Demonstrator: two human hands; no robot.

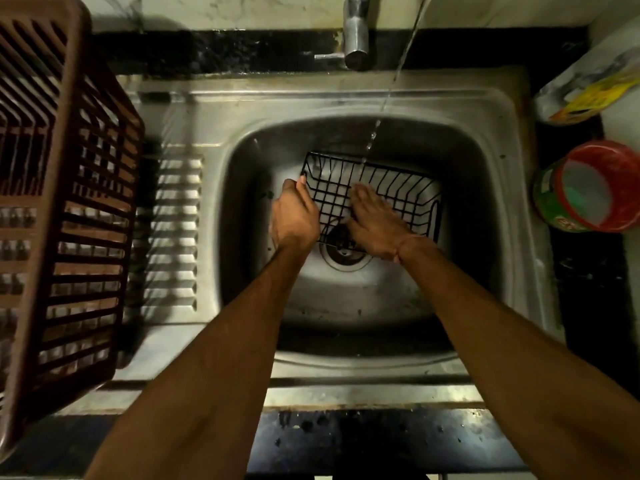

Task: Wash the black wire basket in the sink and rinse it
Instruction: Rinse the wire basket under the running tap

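Here, gridded black wire basket, seemingly wet.

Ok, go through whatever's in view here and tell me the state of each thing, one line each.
Black wire basket: in the sink, open side up, under the water stream.
Tap: not running; the water falls from a spout beside it.
Left hand: grips the basket's left rim.
Right hand: flat, fingers straight, inside the basket.
Sink: wet, drain uncovered.
Brown rack: standing on the drainboard.
Red tub: open, no lid.

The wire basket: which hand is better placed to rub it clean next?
The right hand: it lies flat inside the black wire basket under the water stream, while the left hand grips the basket's left rim.
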